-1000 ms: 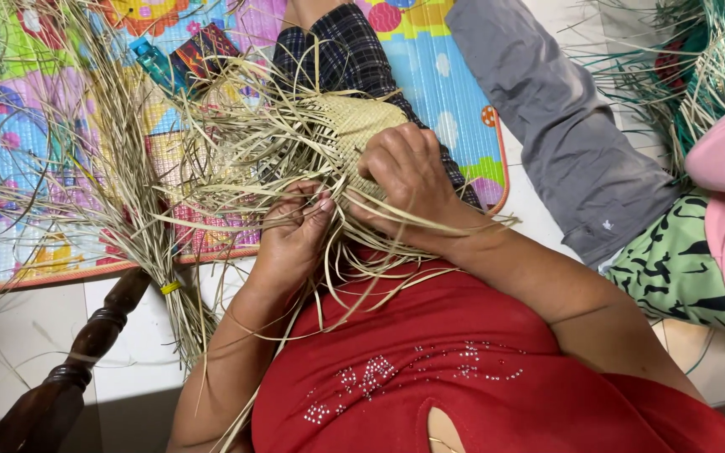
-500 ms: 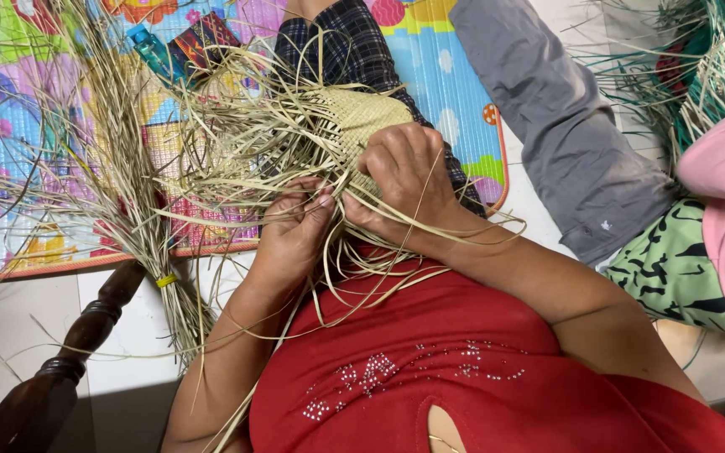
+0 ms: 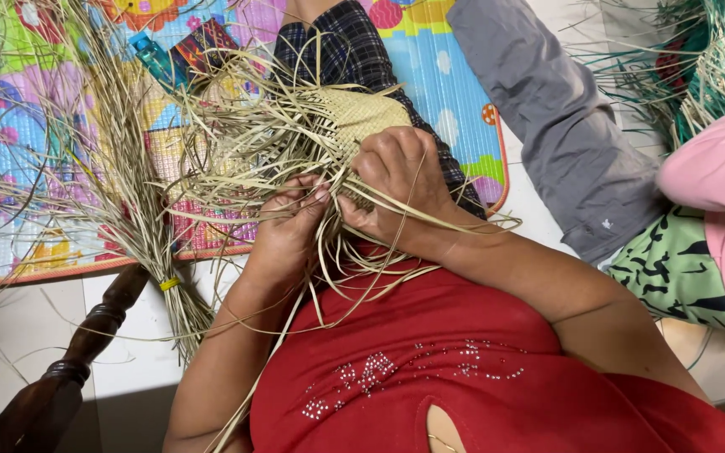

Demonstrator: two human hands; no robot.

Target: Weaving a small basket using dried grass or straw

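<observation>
The woven straw piece [image 3: 362, 117] sits pressed between both hands above the lap, its finished, tightly plaited patch lying just beyond the knuckles of the right hand [image 3: 400, 180]. From that patch loose straw strands [image 3: 245, 143] fan out, mostly toward the left hand's side and back toward the body. The woven patch runs its long axis slantwise, from the right hand's fingers up and away toward the checked trouser leg [image 3: 350, 46] behind it.

Compared with a second ago the left hand [image 3: 291, 222] has slid up closer to the right one, and its fingertips [image 3: 316, 191] now pinch a few strands right at the woven edge; the right hand's grip looks unchanged. By my reading, a strand is being tucked or pulled tight, so the plaiting is mid-stitch. The right hand is closed over the piece, fingers curled around its edge; the left is narrowed to a pinch on strands.

Outward from the left hand, a tied bundle of straw [image 3: 148, 235] lies on the colourful play mat [image 3: 10, 101], with a dark turned wooden leg [image 3: 86, 335] nearer the body. Beyond the right hand lie a grey sleeve [image 3: 564, 126] and a pink-clad person [image 3: 723, 193].
</observation>
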